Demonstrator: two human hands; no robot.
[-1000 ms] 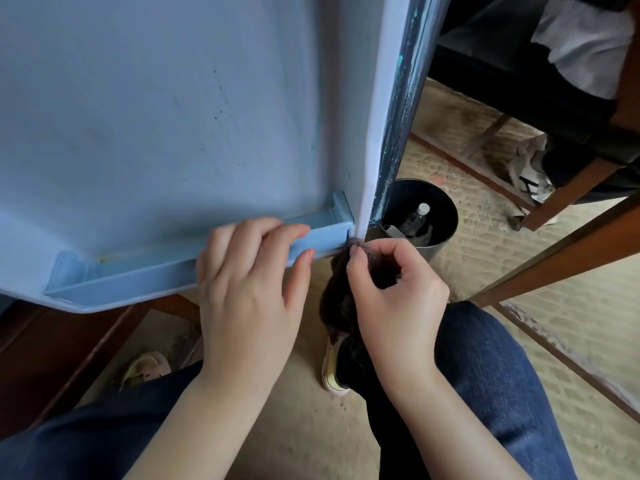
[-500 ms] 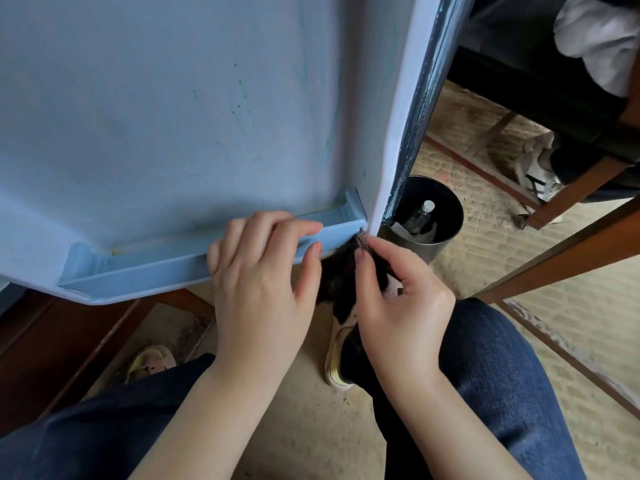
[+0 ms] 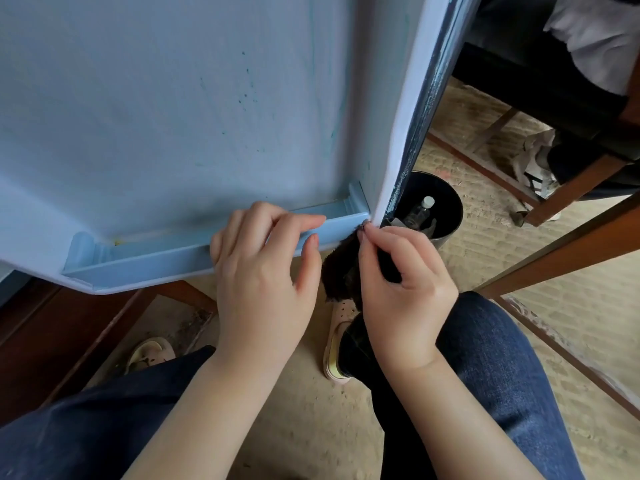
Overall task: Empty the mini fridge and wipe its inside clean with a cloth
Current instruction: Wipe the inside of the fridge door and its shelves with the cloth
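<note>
Head view: left hand (image 3: 263, 271) grips door shelf (image 3: 145, 258), right hand (image 3: 405, 282) pinches cloth (image 3: 341, 268).

**Head camera, tilted down**

The one wide-angle view rides on the person's head, facing forward and down. It sits close to the fridge door (image 3: 173, 116), whose inner face fills the upper left. The left hand (image 3: 263, 271) on the door shelf (image 3: 145, 258) and right hand (image 3: 405, 289) with the cloth (image 3: 341, 268) lie mid-frame, with the floor (image 3: 311, 427) below.
</note>
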